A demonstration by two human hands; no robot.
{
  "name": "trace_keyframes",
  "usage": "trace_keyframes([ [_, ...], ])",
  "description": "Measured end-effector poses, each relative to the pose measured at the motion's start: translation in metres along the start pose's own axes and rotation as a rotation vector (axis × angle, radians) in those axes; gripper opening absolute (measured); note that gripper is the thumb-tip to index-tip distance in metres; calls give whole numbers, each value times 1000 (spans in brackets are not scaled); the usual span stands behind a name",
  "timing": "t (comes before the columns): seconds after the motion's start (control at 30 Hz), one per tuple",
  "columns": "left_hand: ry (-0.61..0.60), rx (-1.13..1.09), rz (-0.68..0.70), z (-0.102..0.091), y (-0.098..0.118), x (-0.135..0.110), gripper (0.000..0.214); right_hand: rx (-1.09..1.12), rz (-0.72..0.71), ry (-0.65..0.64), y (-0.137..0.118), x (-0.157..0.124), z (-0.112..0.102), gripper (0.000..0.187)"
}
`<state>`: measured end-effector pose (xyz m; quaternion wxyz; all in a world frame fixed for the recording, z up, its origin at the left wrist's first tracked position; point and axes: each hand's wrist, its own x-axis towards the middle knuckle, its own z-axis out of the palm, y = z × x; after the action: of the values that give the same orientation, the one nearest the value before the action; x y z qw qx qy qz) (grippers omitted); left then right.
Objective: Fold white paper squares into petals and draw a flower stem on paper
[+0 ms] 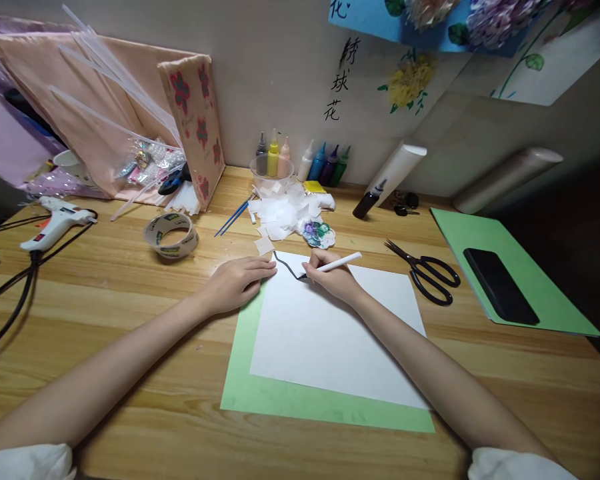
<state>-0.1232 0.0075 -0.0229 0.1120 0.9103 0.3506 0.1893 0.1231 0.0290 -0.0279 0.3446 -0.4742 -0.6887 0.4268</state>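
A white sheet of paper (325,340) lies on a larger green sheet (330,410) in front of me. My right hand (333,277) is closed around a white brush pen (343,262), whose dark tip touches the paper. From the paper's upper left corner a wavy black line (286,263) runs down to that tip. My left hand (240,281) lies flat, palm down, its fingertips on the upper left edge of the paper and holding nothing. Just beyond the paper are white paper scraps (280,213) and a small painted flower cutout (319,235).
Black-handled scissors (433,277) lie right of the paper; farther right, a black phone (500,285) rests on green card (540,300). At left are a tape roll (171,237) and a corded glue gun (55,223). Paint bottles (319,163) line the wall behind two blue brushes (234,217).
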Motion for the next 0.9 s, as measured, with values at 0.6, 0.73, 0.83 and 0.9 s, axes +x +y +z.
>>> trace_keyframes([
  [0.6,0,-5,1,2,-1,-1,47,32,15,1,0,0,0,30],
  [0.73,-11,-3,-6,2,-2,-1,47,19,6,-6,1,0,-1,29],
  [0.83,-4,-1,-5,2,-2,-1,46,19,-5,3,2,0,-1,28],
  [0.9,-3,1,-2,2,-2,-1,46,10,-3,-4,2,0,-1,28],
])
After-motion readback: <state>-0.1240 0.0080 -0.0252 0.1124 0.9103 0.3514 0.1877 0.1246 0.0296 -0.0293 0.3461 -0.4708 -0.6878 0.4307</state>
